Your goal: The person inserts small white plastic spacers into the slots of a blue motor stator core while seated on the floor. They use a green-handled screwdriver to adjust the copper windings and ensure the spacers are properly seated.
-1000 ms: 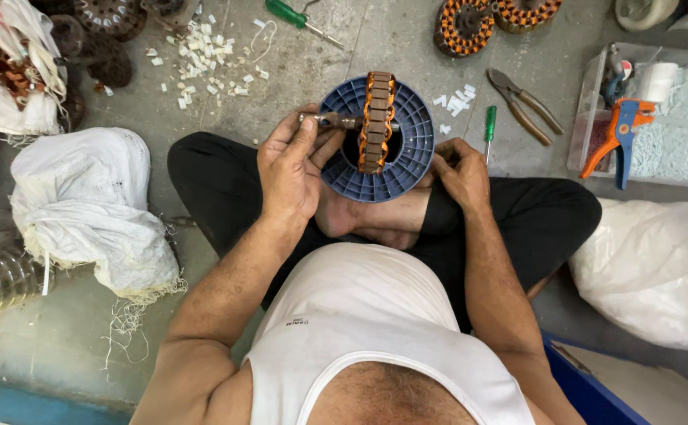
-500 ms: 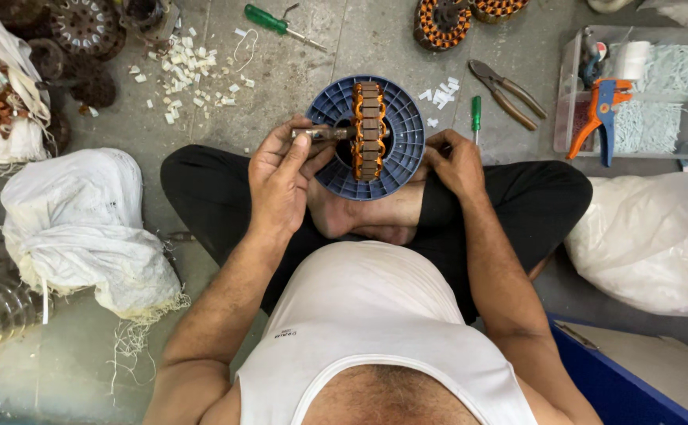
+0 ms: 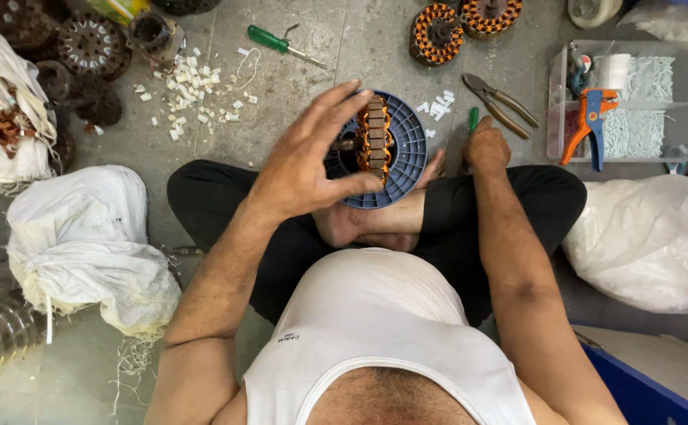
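Note:
A blue round disc (image 3: 411,161) with a copper-wound stator core (image 3: 375,135) across its middle rests on my crossed feet. My left hand (image 3: 304,165) hovers over the disc's left side with fingers spread and the thumb lying on the lower face. My right hand (image 3: 487,149) is off the disc, down on the floor just to its right. Its fingers curl around a small green-handled screwdriver (image 3: 474,118), whose handle end sticks out above the knuckles.
Pliers (image 3: 503,99) lie right of the disc, and a larger green screwdriver (image 3: 270,38) lies at the top. White plastic bits (image 3: 194,88) are scattered top left. Wound stators (image 3: 437,33), a clear box (image 3: 635,149) with an orange-blue stripper (image 3: 592,118), white sacks (image 3: 84,244) (image 3: 651,236).
My left hand let go of the small tool at the core and opened wide over the disc. My right hand left the disc's rim and moved right onto the small green screwdriver.

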